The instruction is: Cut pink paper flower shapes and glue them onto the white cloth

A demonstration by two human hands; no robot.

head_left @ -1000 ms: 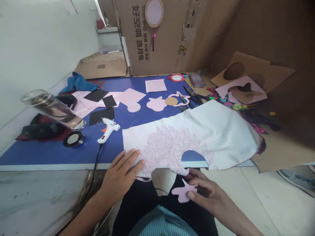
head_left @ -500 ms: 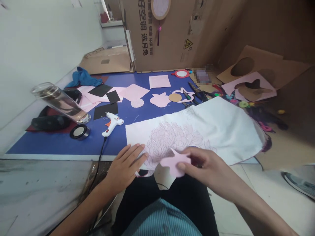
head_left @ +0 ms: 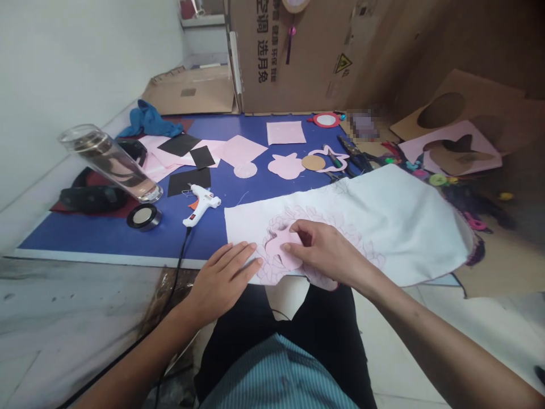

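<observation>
My right hand (head_left: 321, 247) pinches a pink cut-out (head_left: 286, 250) with a wavy, flower-like outline between thumb and fingers. The piece is over a white cloth (head_left: 409, 221) printed with a large line-drawn flower (head_left: 315, 215). Flat on the cloth's near left corner rests my left hand (head_left: 227, 272), its fingers stretched out and holding nothing. A white hot glue gun (head_left: 200, 205) lies on the blue table (head_left: 102, 244) just beyond the left hand. Farther back are another pink cut-out (head_left: 285, 166), a round brown disc (head_left: 314, 163) and a pink outline frame (head_left: 340, 161).
A tilted glass bottle (head_left: 123, 170) and its round lid (head_left: 143, 216) are at the left. Black squares (head_left: 189, 182) and pink sheets (head_left: 242, 149) lie behind the glue gun. Pliers (head_left: 351, 149) and small coloured bits crowd the right, before a large cardboard box (head_left: 315, 74).
My right hand has moved forward and slightly left, bringing the pink cut-out from the cloth's near edge over the printed flower. My left hand stays on the cloth. The view has shifted slightly.
</observation>
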